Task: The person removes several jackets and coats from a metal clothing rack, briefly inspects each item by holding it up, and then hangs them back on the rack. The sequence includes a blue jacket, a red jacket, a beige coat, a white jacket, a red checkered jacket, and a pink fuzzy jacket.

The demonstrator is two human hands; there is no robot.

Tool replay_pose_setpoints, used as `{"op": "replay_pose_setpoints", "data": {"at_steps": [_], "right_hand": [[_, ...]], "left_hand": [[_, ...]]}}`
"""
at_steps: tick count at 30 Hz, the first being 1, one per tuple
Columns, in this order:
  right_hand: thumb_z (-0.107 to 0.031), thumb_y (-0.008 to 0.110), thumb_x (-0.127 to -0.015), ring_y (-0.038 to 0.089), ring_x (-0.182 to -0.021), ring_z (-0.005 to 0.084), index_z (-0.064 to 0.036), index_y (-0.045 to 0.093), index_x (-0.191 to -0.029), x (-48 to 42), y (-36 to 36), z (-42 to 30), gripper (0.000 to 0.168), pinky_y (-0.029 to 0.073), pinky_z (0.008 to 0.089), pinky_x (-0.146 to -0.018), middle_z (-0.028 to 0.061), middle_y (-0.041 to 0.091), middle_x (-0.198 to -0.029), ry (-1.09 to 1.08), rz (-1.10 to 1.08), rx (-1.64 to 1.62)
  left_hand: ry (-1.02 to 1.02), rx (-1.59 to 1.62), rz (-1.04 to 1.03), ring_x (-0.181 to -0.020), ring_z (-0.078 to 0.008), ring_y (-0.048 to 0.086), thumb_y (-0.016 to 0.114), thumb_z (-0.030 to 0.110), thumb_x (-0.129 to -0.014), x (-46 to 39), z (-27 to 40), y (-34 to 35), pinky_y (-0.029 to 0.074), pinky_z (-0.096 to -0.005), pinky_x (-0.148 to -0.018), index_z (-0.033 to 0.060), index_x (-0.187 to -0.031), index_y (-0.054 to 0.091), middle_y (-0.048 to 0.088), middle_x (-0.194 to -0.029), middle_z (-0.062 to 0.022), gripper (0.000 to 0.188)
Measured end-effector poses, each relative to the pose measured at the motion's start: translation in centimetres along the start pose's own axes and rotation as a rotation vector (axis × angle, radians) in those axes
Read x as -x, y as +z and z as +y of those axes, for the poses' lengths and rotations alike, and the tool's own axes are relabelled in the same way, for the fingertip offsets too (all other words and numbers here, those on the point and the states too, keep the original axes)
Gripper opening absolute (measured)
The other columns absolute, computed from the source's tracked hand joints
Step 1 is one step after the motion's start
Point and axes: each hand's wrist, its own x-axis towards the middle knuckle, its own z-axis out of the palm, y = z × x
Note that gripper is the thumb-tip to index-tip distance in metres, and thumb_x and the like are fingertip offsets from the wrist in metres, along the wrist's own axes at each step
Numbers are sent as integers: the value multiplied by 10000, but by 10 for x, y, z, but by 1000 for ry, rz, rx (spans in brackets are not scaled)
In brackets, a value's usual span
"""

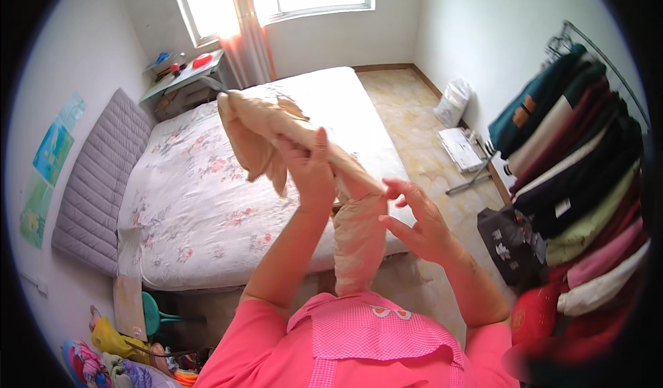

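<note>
A beige garment, apparently a padded jacket, is held up in front of me over the near side of the bed. My left hand grips it around the middle, the thumb pointing up. Part of the cloth droops to the left of that hand, and a long padded section hangs down towards my pink checked apron. At the garment's right edge is my right hand, fingers and thumb spread. Its fingertips are at the cloth; whether they touch it, I cannot tell.
The bed has a floral sheet and a grey padded headboard. Clothes on a rack line the right wall, with a dark bag beside them. A green stool and piled fabrics are at lower left.
</note>
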Motion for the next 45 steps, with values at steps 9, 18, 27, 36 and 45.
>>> {"op": "replay_pose_setpoints", "data": {"at_steps": [9,18,27,36,45], "right_hand": [[-122,612,-813,502,-1149,277,-74,508,-1285,-135,101,98,486,344,433,-982,106,566,-1181,-90,34,726],[-96,547,-821,572,-986,255,-88,596,-1143,-249,142,110,326,439,391,-864,71,601,-1008,-158,-3,657],[-51,633,-758,604,-848,282,-53,689,-946,-217,136,185,196,495,357,-739,82,612,-856,95,142,251],[-37,676,-679,613,-832,267,-69,701,-968,-192,106,185,292,507,331,-692,90,616,-867,56,-9,114],[-15,624,-766,487,-1136,342,-80,548,-1267,-175,88,120,511,451,409,-909,154,516,-1226,-222,-71,-102]], "left_hand": [[-454,241,-46,-1094,-167,528,555,10,-935,-64,-74,-84,491,-324,-918,85,-1306,311,496,-1217,-94,451],[-618,142,-339,-1135,-146,547,593,71,-918,-123,-70,-128,445,-257,-960,42,-1267,503,591,-1236,-82,362],[156,-835,-266,-1020,-233,614,655,94,-846,-113,-27,-191,464,-329,-902,5,-1084,657,662,-1031,-136,254],[136,-1123,-468,-844,-300,653,675,127,-799,-101,-52,-185,497,-389,-790,47,-957,681,674,-867,-138,176],[-179,-688,-293,-841,-127,653,650,13,-843,-77,-75,-169,521,-265,-735,13,-1040,677,701,-903,-86,198]]}}
